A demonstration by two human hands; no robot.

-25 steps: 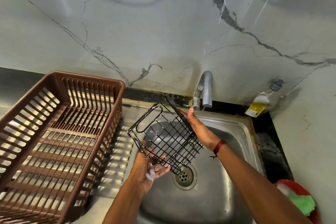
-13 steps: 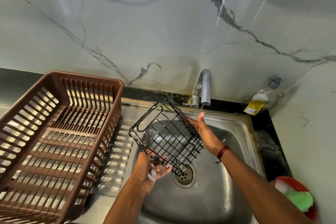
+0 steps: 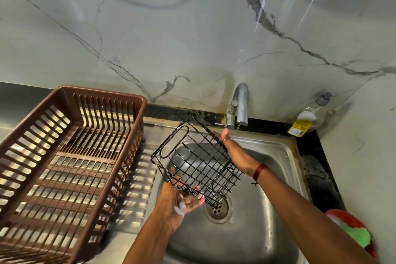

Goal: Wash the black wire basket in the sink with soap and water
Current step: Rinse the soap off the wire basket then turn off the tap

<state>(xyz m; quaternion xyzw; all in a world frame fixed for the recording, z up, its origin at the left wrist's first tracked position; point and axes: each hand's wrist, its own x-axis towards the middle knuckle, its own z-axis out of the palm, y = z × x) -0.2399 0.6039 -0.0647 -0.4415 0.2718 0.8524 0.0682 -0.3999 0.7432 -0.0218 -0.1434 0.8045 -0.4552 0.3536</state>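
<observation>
The black wire basket (image 3: pixel 197 161) is tilted above the steel sink (image 3: pixel 276 156), its open side facing me. My left hand (image 3: pixel 182 201), with white soap foam on the palm, holds the basket's lower near edge from underneath, fingers curled around the wires. My right hand (image 3: pixel 233 148) lies with straight fingers flat against the basket's right side, fingertips close under the tap (image 3: pixel 241 103). A thin trickle of water falls from the spout beside those fingertips.
A big brown slatted plastic crate (image 3: pixel 70 156) stands on the steel drainboard at the left. A soap dispenser bottle (image 3: pixel 308 118) lies in the back right corner. A red dish with a green scrubber (image 3: pixel 355 233) sits at the right. The drain (image 3: pixel 217 208) is below the basket.
My right hand slid down the basket's side and back up toward the tap. The basket stayed tilted over the sink in my left hand, barely shifting.
</observation>
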